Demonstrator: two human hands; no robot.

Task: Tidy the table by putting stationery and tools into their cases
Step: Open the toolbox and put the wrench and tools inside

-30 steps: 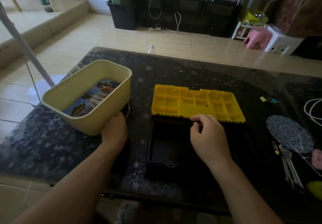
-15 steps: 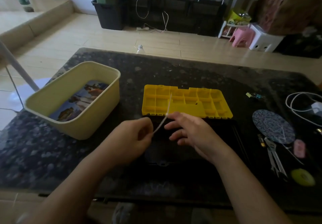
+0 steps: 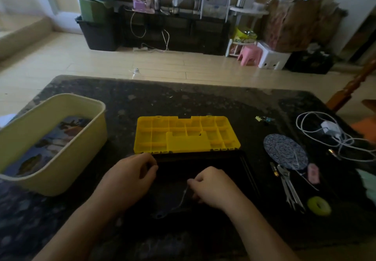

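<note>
A black tool case (image 3: 247, 171) lies open on the dark stone table, its yellow compartment lid (image 3: 187, 134) folded back flat behind it. My right hand (image 3: 213, 187) is over the case's black tray and pinches a thin pale strip (image 3: 182, 199), which droops down and left into the tray. My left hand (image 3: 130, 177) hovers at the case's back left corner with its fingers curled; whether it grips anything is hidden. Loose items lie to the right: metal pliers (image 3: 289, 187), a pink eraser (image 3: 313, 173) and a yellow-green tape roll (image 3: 318, 205).
A cream tub (image 3: 67, 171) holding picture cards stands at the left. On the right are a blue patterned disc (image 3: 284, 153), a white charger with its tangled cable (image 3: 329, 132) and small clips (image 3: 264, 118). The table's (image 3: 183, 102) far edge drops to the floor.
My left hand left the tub, picked up the thin strip and passed it over. My right hand now holds it, lowered into the case. The camera tilted upward.
</note>
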